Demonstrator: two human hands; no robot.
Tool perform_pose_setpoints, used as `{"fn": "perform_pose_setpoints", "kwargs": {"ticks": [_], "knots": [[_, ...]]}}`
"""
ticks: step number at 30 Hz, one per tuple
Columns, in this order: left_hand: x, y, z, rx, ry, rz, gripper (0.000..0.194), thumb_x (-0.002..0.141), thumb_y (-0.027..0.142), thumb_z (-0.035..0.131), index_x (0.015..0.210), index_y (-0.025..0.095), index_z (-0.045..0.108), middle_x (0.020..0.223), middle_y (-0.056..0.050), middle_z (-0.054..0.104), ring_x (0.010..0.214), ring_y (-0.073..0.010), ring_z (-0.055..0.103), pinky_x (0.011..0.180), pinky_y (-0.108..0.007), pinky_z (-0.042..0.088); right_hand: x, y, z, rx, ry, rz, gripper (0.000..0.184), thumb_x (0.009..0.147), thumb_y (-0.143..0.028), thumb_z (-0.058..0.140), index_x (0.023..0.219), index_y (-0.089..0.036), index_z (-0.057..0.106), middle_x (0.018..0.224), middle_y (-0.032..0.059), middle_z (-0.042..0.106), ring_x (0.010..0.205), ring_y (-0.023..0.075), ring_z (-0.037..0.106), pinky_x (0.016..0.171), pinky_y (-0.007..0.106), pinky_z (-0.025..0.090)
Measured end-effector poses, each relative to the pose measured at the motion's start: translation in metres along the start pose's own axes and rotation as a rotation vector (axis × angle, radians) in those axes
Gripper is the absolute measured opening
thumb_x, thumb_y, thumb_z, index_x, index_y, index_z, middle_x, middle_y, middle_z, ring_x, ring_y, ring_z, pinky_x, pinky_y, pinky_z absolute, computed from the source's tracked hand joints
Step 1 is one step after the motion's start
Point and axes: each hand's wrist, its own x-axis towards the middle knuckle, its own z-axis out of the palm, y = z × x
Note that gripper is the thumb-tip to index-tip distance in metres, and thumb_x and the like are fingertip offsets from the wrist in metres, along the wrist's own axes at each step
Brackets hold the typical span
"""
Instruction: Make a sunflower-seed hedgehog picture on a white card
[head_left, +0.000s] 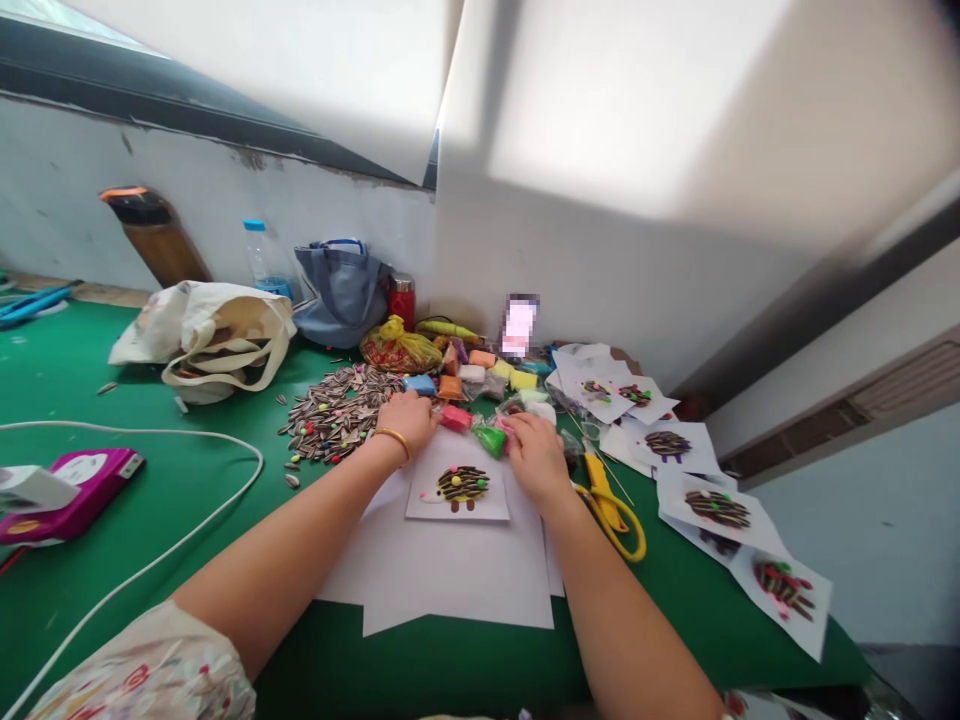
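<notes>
Card (pixel 495 509) with its hedgehog (pixel 463 484) lies nearer you than your fingers (pixel 424 408), in the gap between left and right. Your left hand (pixel 407 418) is half curled beside the red packet (pixel 454 418); your right hand (pixel 535 455), loosely bent, sits just right of the green packet (pixel 490 441). I cannot tell whether either grips anything. For clean handling, take a packet by its edge, keep both hands off the hedgehog, and leave the seeds (pixel 321 420) just left of your left fingers undisturbed.

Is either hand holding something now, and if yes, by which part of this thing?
It cannot be told: the left hand is beside the red packet, the right hand beside the green packet, with any grip unclear.
</notes>
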Motion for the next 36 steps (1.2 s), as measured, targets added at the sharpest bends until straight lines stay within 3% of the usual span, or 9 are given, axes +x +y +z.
{"fn": "perform_pose_setpoints", "kwargs": {"ticks": [4,9,12,14,16,21,25,31,36], "knots": [[0.001,0.002,-0.003,-0.074,0.029,0.01,0.025,0.084,0.041,0.057,0.078,0.019,0.068,0.093,-0.011,0.066,0.09,-0.0265,0.06,0.078,-0.035,0.044,0.0,-0.002,0.001,0.004,0.023,-0.009,0.034,0.09,-0.017,0.047,0.117,-0.023,0.067,0.123,0.0081,0.062,0.113,0.0262,0.05,0.093,0.042,0.038],[-0.016,0.014,-0.017,-0.204,0.16,0.044,0.027,0.094,0.038,0.041,0.085,0.022,0.061,0.083,-0.004,0.065,0.076,-0.018,0.059,0.066,-0.028,0.041,-0.001,-0.007,0.0,0.066,0.091,-0.122,0.037,0.091,-0.031,0.052,0.125,-0.02,0.061,0.126,0.0102,0.06,0.116,0.0272,0.05,0.1,0.043,0.038],[-0.036,0.03,-0.019,-0.596,0.265,0.103,0.026,0.092,0.042,0.046,0.083,0.021,0.058,0.074,0.0,0.062,0.066,-0.0149,0.056,0.061,-0.026,0.041,-0.004,-0.015,0.001,0.133,0.109,-0.208,0.058,0.088,-0.046,0.058,0.138,-0.017,0.048,0.135,0.0131,0.054,0.125,0.0285,0.046,0.106,0.045,0.035],[-0.051,0.041,-0.017,-0.795,0.252,0.171,0.024,0.091,0.042,0.05,0.084,0.02,0.058,0.077,0.0,0.063,0.068,-0.014,0.057,0.063,-0.025,0.043,-0.006,-0.02,0.001,0.172,0.1,-0.234,0.073,0.085,-0.055,0.059,0.144,-0.015,0.038,0.139,0.0156,0.05,0.128,0.0303,0.043,0.108,0.047,0.035],[-0.064,0.049,-0.014,-0.897,0.197,0.199,0.022,0.091,0.04,0.051,0.084,0.02,0.059,0.077,0.0,0.063,0.069,-0.0139,0.058,0.064,-0.025,0.045,-0.009,-0.025,0.001,0.218,0.095,-0.24,0.073,0.087,-0.056,0.056,0.144,-0.015,0.037,0.136,0.0168,0.052,0.126,0.0307,0.046,0.106,0.048,0.037],[-0.081,0.05,-0.015,-0.967,0.141,0.199,0.018,0.09,0.037,0.055,0.092,0.021,0.061,0.084,-0.001,0.064,0.074,-0.0147,0.06,0.068,-0.027,0.049,-0.012,-0.037,-0.005,0.303,0.12,-0.213,0.046,0.092,-0.051,0.051,0.124,-0.018,0.055,0.113,0.0134,0.064,0.105,0.0274,0.057,0.094,0.043,0.045],[-0.08,0.044,-0.021,-1.077,0.15,0.176,0.018,0.09,0.037,0.053,0.091,0.02,0.059,0.08,0.0,0.061,0.071,-0.014,0.059,0.064,-0.026,0.05,-0.013,-0.048,-0.01,0.329,0.108,-0.271,0.035,0.093,-0.046,0.05,0.116,-0.02,0.057,0.108,0.0109,0.064,0.102,0.0255,0.057,0.091,0.04,0.045],[-0.076,0.037,-0.022,-1.119,0.173,0.168,0.01,0.086,0.029,0.058,0.087,0.02,0.06,0.081,-0.001,0.064,0.073,-0.0149,0.061,0.068,-0.029,0.053,-0.013,-0.05,-0.006,0.322,0.117,-0.347,0.035,0.094,-0.039,0.05,0.124,-0.02,0.054,0.119,0.0119,0.062,0.113,0.0259,0.054,0.101,0.043,0.04],[-0.076,0.03,-0.021,-0.933,0.258,0.241,0.012,0.086,0.023,0.056,0.086,0.02,0.067,0.085,-0.003,0.068,0.08,-0.0164,0.063,0.076,-0.031,0.052,-0.014,-0.047,-0.001,0.33,0.117,-0.354,0.042,0.094,-0.041,0.052,0.128,-0.017,0.051,0.119,0.0133,0.063,0.112,0.0265,0.055,0.099,0.043,0.042]]}}
